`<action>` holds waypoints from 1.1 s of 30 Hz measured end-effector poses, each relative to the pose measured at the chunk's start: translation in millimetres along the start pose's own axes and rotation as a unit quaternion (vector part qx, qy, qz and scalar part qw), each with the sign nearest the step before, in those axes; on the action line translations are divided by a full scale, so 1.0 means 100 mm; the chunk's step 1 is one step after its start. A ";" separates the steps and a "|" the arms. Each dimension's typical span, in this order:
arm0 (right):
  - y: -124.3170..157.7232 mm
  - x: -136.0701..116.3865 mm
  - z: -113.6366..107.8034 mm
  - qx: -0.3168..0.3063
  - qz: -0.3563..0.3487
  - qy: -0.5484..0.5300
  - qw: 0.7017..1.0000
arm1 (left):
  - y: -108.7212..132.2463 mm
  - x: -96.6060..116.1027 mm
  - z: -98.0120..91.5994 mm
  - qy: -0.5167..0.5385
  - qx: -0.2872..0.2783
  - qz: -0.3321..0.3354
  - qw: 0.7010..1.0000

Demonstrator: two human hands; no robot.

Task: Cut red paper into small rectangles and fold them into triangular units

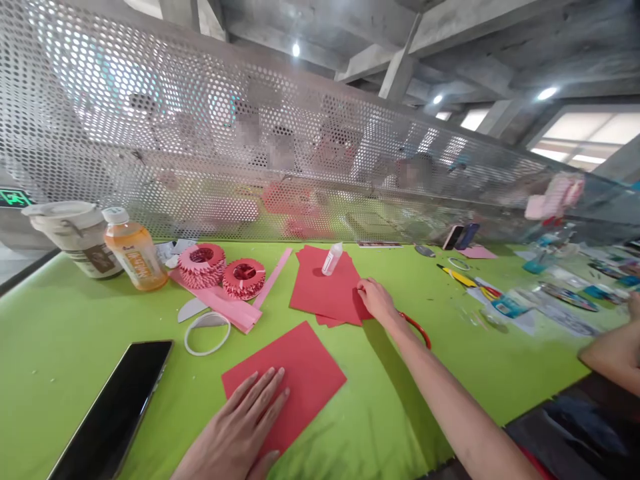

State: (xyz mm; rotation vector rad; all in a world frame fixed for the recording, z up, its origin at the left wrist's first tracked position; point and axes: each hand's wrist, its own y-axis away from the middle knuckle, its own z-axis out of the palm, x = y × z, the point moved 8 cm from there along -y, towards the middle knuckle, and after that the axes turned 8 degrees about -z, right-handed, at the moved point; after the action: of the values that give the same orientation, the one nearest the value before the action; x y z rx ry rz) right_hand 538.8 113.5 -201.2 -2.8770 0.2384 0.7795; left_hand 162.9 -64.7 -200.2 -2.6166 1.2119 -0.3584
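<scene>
Left hand (233,420) lay palm down on a rectangular red paper sheet (313,360), with fingers extended and spread; the grip was open and held nothing. A black smartphone (113,413) lay face up on the lime-green tabletop (60,320), to the left of this sheet. Right hand (377,300) was positioned farther forward, its fingertips resting on the right edge of a stack of red paper sheets (325,283); the fingers were loosely curved and not closed on the paper. A curved red loop (417,329) lay on the tabletop just beside the right wrist, partly hidden by the forearm. A white plastic squeeze bottle (331,259) stood tilted on the stack. To the left of the stack were a white rubber ring (207,333), pink paper strips (223,303), and two pink rings of folded paper (201,265). Behind these stood an orange drink bottle with a white cap (135,252) and a cream-coloured lidded cup (75,237). A co-worker's forearm (613,353) entered at the right edge, near scattered printed sheets (520,300). A perforated metal panel (200,133) rose along the far table edge.
</scene>
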 end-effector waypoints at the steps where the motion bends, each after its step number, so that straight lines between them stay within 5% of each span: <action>1: 0.02 -0.04 0.03 0.001 -0.002 -0.037 0.999 | -0.05 -0.02 -0.04 -0.012 0.034 0.009 0.999; 4: 0.21 -0.27 0.11 0.003 -0.023 -0.171 0.985 | -0.09 -0.03 -0.11 -0.048 0.102 0.028 0.993; 7: 0.59 -0.69 0.17 -0.004 -0.063 -0.332 0.941 | -0.07 0.00 -0.12 -0.064 0.108 0.023 0.992; 13: 1.34 -1.67 0.22 -0.058 -0.110 -0.564 0.817 | -0.06 0.00 -0.04 -0.069 0.093 0.022 0.993; 17: 1.51 -2.02 0.30 -0.113 -0.079 -0.720 0.680 | -0.05 -0.02 0.07 -0.059 0.050 0.021 0.997; 19: 1.54 -2.10 0.33 -0.128 -0.067 -0.753 0.642 | -0.04 -0.03 0.09 -0.049 0.037 0.015 0.998; 26: 1.54 -2.06 0.37 -0.124 -0.060 -0.755 0.641 | -0.04 -0.03 0.14 0.006 -0.010 0.012 1.000; 30: 1.51 -1.88 0.49 -0.114 -0.036 -0.732 0.671 | -0.05 -0.05 0.20 0.054 -0.076 0.007 0.996; 33: 1.53 -1.70 0.57 -0.118 -0.045 -0.680 0.722 | -0.05 -0.06 0.23 0.094 -0.131 -0.011 0.987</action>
State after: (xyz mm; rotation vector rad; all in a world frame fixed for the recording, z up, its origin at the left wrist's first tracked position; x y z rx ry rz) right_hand 337.1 -5.9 -179.5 -1.6535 -0.2125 2.6457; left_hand 170.0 -54.4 -220.7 -2.8749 1.3758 -0.4903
